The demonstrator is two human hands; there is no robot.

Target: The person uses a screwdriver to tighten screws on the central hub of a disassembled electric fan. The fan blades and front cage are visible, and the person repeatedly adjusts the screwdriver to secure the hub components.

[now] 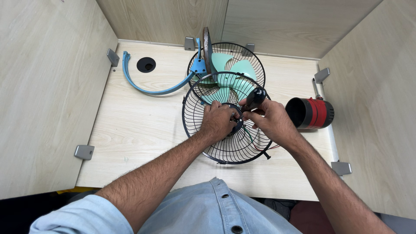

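A black wire fan guard [203, 138] lies tilted on the wooden desk [138, 130], its hub under my hands. My left hand [218, 122] presses on the hub at the guard's middle. My right hand [268, 120] grips a black-handled screwdriver [255, 98] whose tip points down at the hub. Behind them stands a second black guard [251, 58] with pale green fan blades [229, 69] inside it. Thin red and green wires [255, 143] trail under the front guard.
A curved blue fan stand arm [147, 89] lies at the back left next to a round cable hole [146, 64]. A red and black cylinder [312, 113] lies on its side at the right. Wooden partition walls close three sides.
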